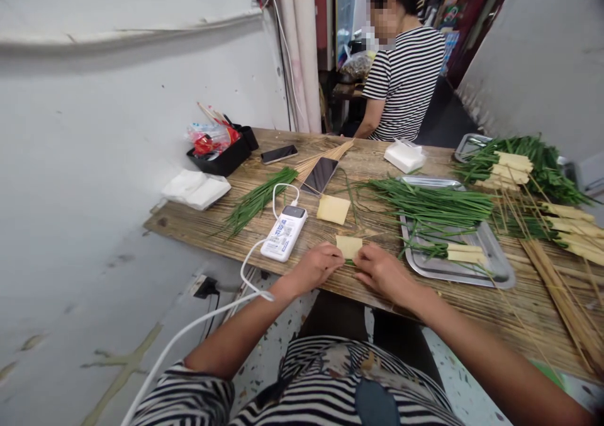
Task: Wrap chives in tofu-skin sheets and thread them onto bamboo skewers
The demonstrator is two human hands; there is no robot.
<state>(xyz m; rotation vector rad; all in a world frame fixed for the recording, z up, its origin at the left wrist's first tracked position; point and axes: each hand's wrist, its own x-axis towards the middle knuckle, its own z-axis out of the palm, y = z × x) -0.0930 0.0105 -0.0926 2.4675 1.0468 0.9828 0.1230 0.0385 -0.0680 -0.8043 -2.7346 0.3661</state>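
A pale yellow tofu sheet (349,247) lies near the table's front edge, with a bit of green chive showing along its lower side. My left hand (317,266) pinches its lower left corner, fingers pressed together. On the opposite corner, my right hand (383,271) is closed in the same way. Just beyond the hands rests a second flat tofu sheet (333,209). To the right, a metal tray (495,262) carries a heap of chives (429,204) and some tofu rolls (465,253) with chives sticking out.
A white power bank (284,232) with a cable stands left of my hands. Behind it are chives (262,194), bamboo skewers (325,156) and two phones. Finished skewers (578,228) and a bamboo bundle (561,300) lie right. A person in stripes (408,77) sits across the table.
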